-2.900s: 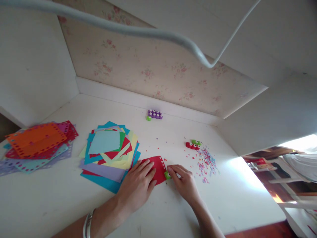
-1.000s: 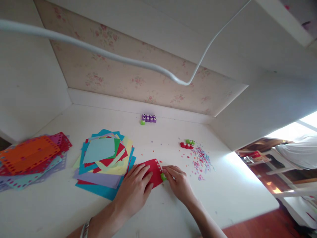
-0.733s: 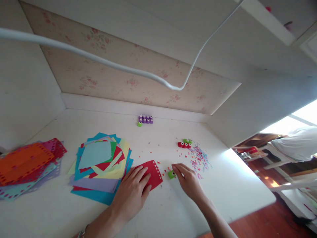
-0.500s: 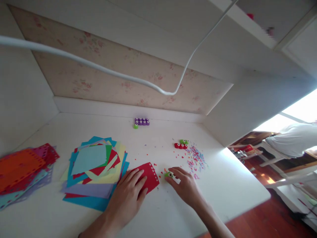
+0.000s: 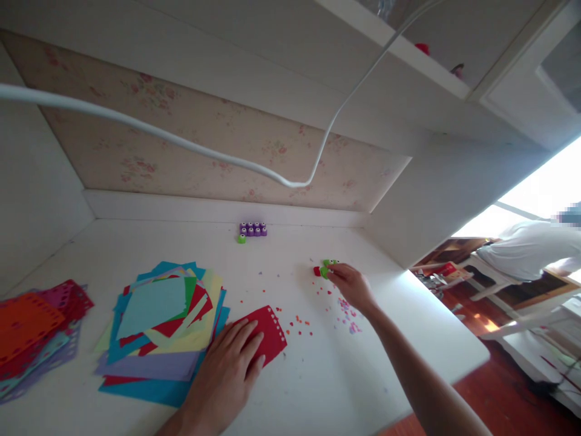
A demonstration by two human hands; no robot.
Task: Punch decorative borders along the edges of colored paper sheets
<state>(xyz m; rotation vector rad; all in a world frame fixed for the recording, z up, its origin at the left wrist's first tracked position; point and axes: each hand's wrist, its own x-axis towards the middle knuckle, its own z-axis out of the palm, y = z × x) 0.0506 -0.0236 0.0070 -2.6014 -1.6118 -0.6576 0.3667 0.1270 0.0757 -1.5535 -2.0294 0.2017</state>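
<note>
Far left on the white table (image 5: 290,399): a loose pile of hole-edged sheets (image 5: 34,327), orange uppermost, cut off by the border of view. Next, a stack of coloured paper (image 5: 154,309), its corners fanned out, a pale blue piece on top. My left hand (image 5: 227,363) lies palm down just beside this stack; its fingers are nearly together with narrow gaps, the thumb set apart, and they pinch nothing. Farther back, near the wall, stand a lone green punch (image 5: 242,239) and a block of purple punches (image 5: 253,230). Nearer me, the red sheet (image 5: 267,336) lies flat beneath my left fingertips, its holed right edge uncovered. In my judgement, flat, even pressure serves best here: enough to stop the paper sliding, too little to crease it. To its right, apart from the sheet, lie small red and orange bits (image 5: 298,319).

Beyond them, my right hand (image 5: 356,287) pinches the held green punch (image 5: 324,272) between thumb and fingertips, just beside a red punch (image 5: 316,271) and in front of other green punches (image 5: 331,262). Whether its base touches the table I cannot tell. A light hold on its sides, kept upright, should avoid knocking these neighbours; a raised wrist should spare the scattered confetti (image 5: 348,312) lying below the forearm's path.
</note>
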